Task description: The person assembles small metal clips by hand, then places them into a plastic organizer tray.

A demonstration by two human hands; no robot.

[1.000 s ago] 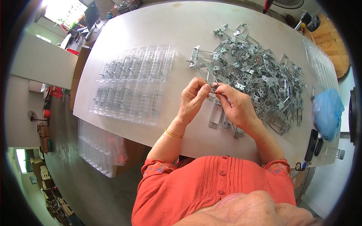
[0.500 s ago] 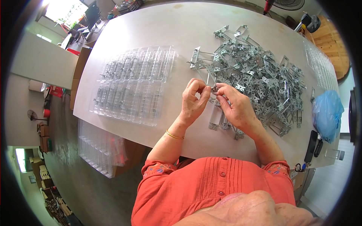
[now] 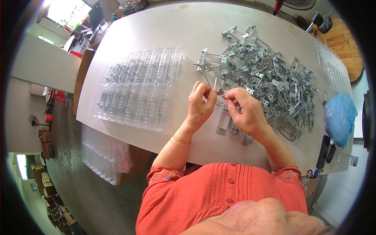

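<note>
Thumb and fingers of my left hand [image 3: 201, 102] are pinched on a small metal bracket piece [image 3: 220, 93] with thin rods pointing away from me. On its right side my right hand [image 3: 244, 109] also has its thumb and forefinger closed at the piece; the exact contact is too small to make out. Just beyond and to the right of both hands lies a large pile of grey metal brackets [image 3: 266, 74]. A clear plastic tray [image 3: 166, 105] with metal parts in its compartments is to the left of my left hand.
Stacked clear trays [image 3: 333, 68] lie at the table's right edge, near a blue plastic bag [image 3: 340, 119], a black object [image 3: 323, 152] and a clear bottle [image 3: 346, 159]. More clear trays [image 3: 103, 154] stand below the table's left front edge. A fan [image 3: 299, 3] is beyond the table.
The small metal piece and the fingertips around it have shifted slightly left. My right hand's fingers have changed their angle a little. Both hands stay close together.
</note>
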